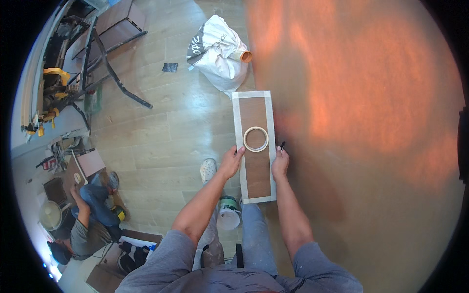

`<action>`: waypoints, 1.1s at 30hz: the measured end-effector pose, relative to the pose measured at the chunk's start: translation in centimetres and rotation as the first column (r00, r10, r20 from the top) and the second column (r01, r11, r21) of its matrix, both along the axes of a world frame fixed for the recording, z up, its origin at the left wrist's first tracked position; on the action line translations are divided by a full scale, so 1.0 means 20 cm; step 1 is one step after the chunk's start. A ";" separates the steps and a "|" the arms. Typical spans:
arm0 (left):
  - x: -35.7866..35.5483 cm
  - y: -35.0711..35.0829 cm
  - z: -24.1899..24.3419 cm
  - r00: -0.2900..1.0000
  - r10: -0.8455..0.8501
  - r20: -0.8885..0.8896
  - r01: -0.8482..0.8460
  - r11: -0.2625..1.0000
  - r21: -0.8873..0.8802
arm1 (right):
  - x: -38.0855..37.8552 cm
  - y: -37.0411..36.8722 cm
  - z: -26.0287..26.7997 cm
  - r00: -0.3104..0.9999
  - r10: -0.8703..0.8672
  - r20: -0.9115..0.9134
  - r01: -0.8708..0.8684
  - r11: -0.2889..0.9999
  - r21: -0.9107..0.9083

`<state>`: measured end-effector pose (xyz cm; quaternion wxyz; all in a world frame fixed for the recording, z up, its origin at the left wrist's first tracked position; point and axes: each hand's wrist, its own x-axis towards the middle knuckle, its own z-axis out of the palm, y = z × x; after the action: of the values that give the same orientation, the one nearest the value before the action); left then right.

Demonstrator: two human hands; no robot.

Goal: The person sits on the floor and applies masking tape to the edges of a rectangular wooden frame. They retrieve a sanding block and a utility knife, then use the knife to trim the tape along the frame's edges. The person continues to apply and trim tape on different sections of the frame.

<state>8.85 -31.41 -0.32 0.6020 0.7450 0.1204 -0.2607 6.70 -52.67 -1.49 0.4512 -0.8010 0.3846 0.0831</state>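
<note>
A rectangular brown panel [257, 179], its edges bordered with pale masking tape, is held lengthwise before me. My left hand [231, 162] grips its left edge, thumb on top. At the opposite edge, my right hand [280, 164] supports the panel, and a small black object [282, 145] pokes out of its fingers; its kind cannot be told. A roll of masking tape [256, 149] lies flat on the panel between my hands, near the left thumb. The undersides of the panel and my fingers below it are hidden.
A stuffed white sack [220, 55] with an orange pipe end [246, 56] stands beyond the panel. A bucket [229, 216] is by my legs. At left, a person [88, 227] sits near boards and a tape roll [77, 178]; a metal-legged stand [110, 69] rises behind. A broad brown surface [366, 128] spans the right.
</note>
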 end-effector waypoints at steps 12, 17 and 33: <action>-0.02 -0.12 0.02 0.991 -0.114 -0.075 0.131 0.949 0.287 | -0.22 0.02 0.33 0.988 0.079 0.133 -0.059 0.987 -0.147; -0.17 0.18 0.10 0.977 -0.020 -0.213 0.074 0.966 0.248 | -0.28 0.09 0.37 0.983 0.166 0.075 -0.150 0.972 -0.182; -0.49 -0.38 0.25 0.983 0.177 0.050 -0.183 0.933 0.309 | -1.25 -0.09 0.83 0.900 0.422 -0.111 -0.433 0.896 -0.104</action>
<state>-0.96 -39.03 4.69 0.4992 0.8194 0.2214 -0.1742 -18.39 -54.46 15.14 0.3535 -0.8884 0.2227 0.1901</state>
